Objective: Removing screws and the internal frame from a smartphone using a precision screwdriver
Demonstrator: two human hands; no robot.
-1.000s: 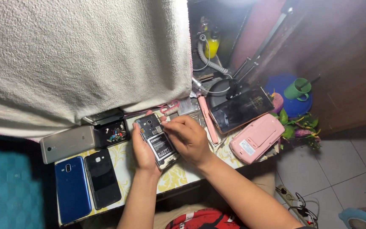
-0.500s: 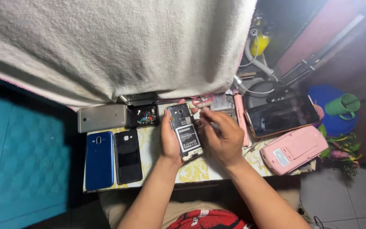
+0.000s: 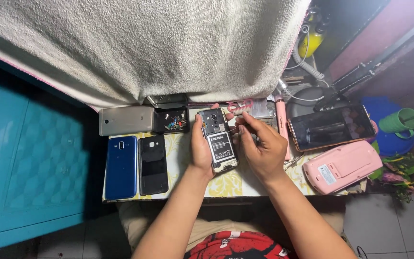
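Left hand (image 3: 201,146) gripping opened phone (image 3: 219,139) (back cover off, battery showing) above the surface (image 3: 226,184); right hand (image 3: 260,146) curled closed, fingertips touching the phone's upper right edge.

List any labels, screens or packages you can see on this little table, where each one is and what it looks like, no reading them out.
Battery label: white and black rectangle in the opened phone, gripped by the left hand.
Dark screen: gold-edged phone lying flat, far right, switched off.
White sticker: small rectangle on the pink case, right front corner.
Black tray: small, holding tiny coloured parts, behind the black phone.
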